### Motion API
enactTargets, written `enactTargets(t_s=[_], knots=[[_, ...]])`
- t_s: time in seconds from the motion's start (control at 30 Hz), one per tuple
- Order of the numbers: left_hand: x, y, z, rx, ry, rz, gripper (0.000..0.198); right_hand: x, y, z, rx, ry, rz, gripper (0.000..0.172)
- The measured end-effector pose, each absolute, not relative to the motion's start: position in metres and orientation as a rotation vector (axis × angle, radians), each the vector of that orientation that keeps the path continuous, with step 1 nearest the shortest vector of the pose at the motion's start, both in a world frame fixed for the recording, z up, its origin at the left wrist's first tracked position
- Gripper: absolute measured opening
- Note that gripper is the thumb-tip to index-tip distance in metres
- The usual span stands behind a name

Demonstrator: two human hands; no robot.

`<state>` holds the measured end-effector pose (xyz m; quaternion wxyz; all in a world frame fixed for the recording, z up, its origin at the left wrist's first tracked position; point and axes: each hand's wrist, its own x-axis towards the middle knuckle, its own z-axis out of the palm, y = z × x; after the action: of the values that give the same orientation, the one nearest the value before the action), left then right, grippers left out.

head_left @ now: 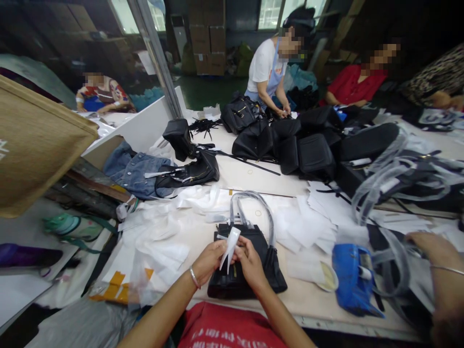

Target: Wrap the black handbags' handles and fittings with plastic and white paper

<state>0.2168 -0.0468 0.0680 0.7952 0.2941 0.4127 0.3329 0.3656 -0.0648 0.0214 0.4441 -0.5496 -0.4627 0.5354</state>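
A black handbag (250, 270) with plastic-wrapped handles (253, 205) lies on the table right in front of me. Both hands are raised just above it. My left hand (210, 261) and my right hand (248, 258) pinch a narrow white strip of paper or wrapping (231, 246) between their fingers, its top end sticking up and tilted to the right. A thin bangle circles my left wrist.
White paper sheets (308, 222) and clear plastic litter the table. A blue pouch (353, 278) lies to the right, near another person's hand (433, 249). Several black bags (290, 140) are piled at the back, where other people work. A denim garment (134, 171) lies left.
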Motion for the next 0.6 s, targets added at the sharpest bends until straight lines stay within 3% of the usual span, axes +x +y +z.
enactTargets(t_s=[0.2, 0.37, 0.6], knots=[[0.218, -0.052, 0.072, 0.64, 0.898, 0.752, 0.045, 0.346, -0.086, 0.023, -1.514, -1.18, 1.206, 0.032], [0.222, -0.054, 0.069, 0.663, 0.941, 0.811, 0.044, 0.329, -0.086, 0.029, -1.683, -1.309, 0.906, 0.026], [0.231, -0.059, 0.06, 0.607, 1.055, 0.809, 0.034, 0.307, -0.094, 0.025, -1.919, -1.55, 0.505, 0.037]])
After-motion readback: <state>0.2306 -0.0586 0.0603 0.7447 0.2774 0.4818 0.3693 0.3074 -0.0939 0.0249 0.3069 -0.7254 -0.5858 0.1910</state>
